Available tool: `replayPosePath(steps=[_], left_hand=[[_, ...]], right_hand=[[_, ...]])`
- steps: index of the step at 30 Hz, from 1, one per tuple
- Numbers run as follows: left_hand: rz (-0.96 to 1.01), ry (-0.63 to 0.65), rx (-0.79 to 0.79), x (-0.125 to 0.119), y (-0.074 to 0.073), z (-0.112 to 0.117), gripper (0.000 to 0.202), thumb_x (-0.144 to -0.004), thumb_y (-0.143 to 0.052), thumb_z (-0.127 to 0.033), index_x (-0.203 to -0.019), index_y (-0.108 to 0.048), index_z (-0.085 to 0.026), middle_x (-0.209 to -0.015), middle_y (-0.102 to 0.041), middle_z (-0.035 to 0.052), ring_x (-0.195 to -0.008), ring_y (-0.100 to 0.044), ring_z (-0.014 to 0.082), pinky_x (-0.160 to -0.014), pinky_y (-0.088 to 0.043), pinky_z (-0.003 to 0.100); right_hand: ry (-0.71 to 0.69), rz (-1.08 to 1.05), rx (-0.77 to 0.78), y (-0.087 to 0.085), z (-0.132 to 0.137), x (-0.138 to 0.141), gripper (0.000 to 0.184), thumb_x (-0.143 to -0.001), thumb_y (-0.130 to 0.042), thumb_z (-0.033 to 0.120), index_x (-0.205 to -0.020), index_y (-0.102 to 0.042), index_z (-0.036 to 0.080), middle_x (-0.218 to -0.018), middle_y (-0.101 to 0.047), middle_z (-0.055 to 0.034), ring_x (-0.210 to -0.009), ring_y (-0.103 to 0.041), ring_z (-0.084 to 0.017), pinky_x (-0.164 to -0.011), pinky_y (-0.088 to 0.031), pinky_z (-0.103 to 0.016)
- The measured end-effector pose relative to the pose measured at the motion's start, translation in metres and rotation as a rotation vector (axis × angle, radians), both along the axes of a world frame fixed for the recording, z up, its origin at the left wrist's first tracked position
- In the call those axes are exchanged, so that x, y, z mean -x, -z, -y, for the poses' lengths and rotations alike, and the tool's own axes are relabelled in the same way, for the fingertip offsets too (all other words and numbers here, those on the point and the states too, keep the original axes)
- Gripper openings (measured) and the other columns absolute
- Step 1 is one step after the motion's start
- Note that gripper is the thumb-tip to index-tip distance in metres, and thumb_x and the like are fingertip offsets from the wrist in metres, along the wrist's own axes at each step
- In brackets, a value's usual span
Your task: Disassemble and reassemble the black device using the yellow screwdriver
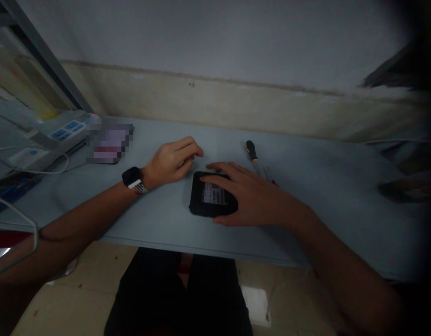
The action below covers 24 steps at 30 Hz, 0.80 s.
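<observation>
A flat black box [197, 193] with rounded corners and a printed white label [214, 193] lies on the table in front of me. My right hand [252, 196] spans it from the right, thumb at the near edge and fingers over the top and the far edge. Part of the box is hidden under this palm. To its upper left, my left hand [173, 158] rests apart from the box, fingers loosely bent, thumb away from them, holding nothing. Beyond my right hand lies a screwdriver [251, 150] with a black and yellow handle, its shaft partly covered.
At the left stand a white power strip [70, 133] and a loose white cable [24, 214]. A blurred-out phone-like object [110, 142] lies near it. A small red-ended tool [274, 183] shows behind my right hand. The wall [215, 98] borders the table's far edge.
</observation>
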State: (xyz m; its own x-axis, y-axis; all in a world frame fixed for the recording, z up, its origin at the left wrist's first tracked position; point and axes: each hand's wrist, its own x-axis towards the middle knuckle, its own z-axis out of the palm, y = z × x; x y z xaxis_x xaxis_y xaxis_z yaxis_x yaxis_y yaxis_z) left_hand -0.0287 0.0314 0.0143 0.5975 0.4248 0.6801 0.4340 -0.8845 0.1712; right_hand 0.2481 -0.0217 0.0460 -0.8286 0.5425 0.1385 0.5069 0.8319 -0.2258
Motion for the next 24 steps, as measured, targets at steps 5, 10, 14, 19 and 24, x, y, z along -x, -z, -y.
replayPosePath(steps=[5,10,14,19,24], left_hand=[[0.008,-0.006,0.020,0.000,-0.001,0.000,0.031,-0.091,-0.048,-0.004,-0.111,-0.068,-0.019,-0.100,-0.069,0.0080,-0.086,-0.067,0.0202,-0.075,-0.057,0.034],[0.060,-0.006,0.042,0.000,-0.003,0.000,0.034,-0.088,-0.048,-0.001,-0.110,-0.068,-0.019,-0.098,-0.068,0.0068,-0.084,-0.066,0.0193,-0.076,-0.057,0.034],[0.090,-0.008,0.050,0.001,-0.004,0.000,0.033,-0.089,-0.047,-0.001,-0.109,-0.067,-0.019,-0.097,-0.068,0.0068,-0.084,-0.066,0.0191,-0.075,-0.057,0.033],[0.093,-0.033,0.071,0.001,-0.003,-0.001,0.031,-0.090,-0.048,-0.004,-0.108,-0.068,-0.019,-0.099,-0.070,0.0072,-0.087,-0.068,0.0202,-0.077,-0.058,0.035],[0.098,-0.042,0.097,0.001,0.000,-0.002,0.032,-0.089,-0.049,-0.004,-0.108,-0.069,-0.021,-0.101,-0.070,0.0066,-0.086,-0.069,0.0198,-0.076,-0.058,0.035]], right_hand=[[0.013,-0.108,-0.008,-0.001,0.000,0.003,0.055,-0.104,-0.065,0.049,-0.153,-0.060,0.024,-0.161,-0.057,-0.0195,-0.147,-0.058,-0.038,-0.119,-0.053,-0.062],[-0.076,-0.210,0.034,0.006,-0.003,0.009,0.041,-0.113,-0.049,0.032,-0.149,-0.066,0.026,-0.154,-0.066,-0.0145,-0.143,-0.063,-0.030,-0.122,-0.051,-0.058],[-0.160,-0.173,0.061,0.013,-0.003,0.014,0.043,-0.113,-0.051,0.035,-0.153,-0.065,0.027,-0.164,-0.061,-0.0116,-0.156,-0.053,-0.031,-0.128,-0.046,-0.058],[-0.217,-0.078,0.022,0.021,-0.002,0.019,0.047,-0.112,-0.054,0.036,-0.158,-0.059,0.030,-0.172,-0.052,-0.0063,-0.167,-0.036,-0.031,-0.134,-0.036,-0.062],[-0.224,-0.023,0.017,0.027,-0.004,0.020,0.052,-0.111,-0.057,0.036,-0.162,-0.053,0.034,-0.177,-0.043,-0.0042,-0.170,-0.030,-0.033,-0.134,-0.033,-0.065]])
